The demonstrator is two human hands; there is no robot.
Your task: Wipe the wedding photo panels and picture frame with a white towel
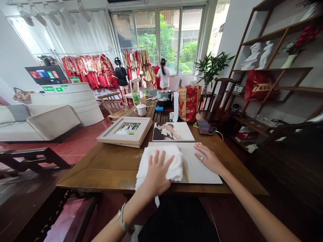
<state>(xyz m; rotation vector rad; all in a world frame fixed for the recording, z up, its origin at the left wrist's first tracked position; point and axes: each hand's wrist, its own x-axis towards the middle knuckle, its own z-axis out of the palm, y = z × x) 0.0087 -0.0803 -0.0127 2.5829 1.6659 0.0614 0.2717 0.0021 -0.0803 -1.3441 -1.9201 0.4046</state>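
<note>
My left hand [157,169] lies with spread fingers on a folded white towel [174,173]. The towel covers the left part of a flat white board [199,176], and one corner hangs over the table's near edge. My right hand [207,158], with a ring on one finger, rests flat on the board's right side. Beside the towel a narrow tan strip [185,172] shows on the board. Just beyond the board is a wedding photo panel [174,131] of a couple. To its left, a framed picture [126,130] is stacked on another frame.
The wooden table [106,169] also bears a lidded white teapot [141,109], a red paper bag [188,102] and a phone [206,127] on a cable. Shelves [275,70] stand at the right. Two people [163,74] are near red garments by the windows.
</note>
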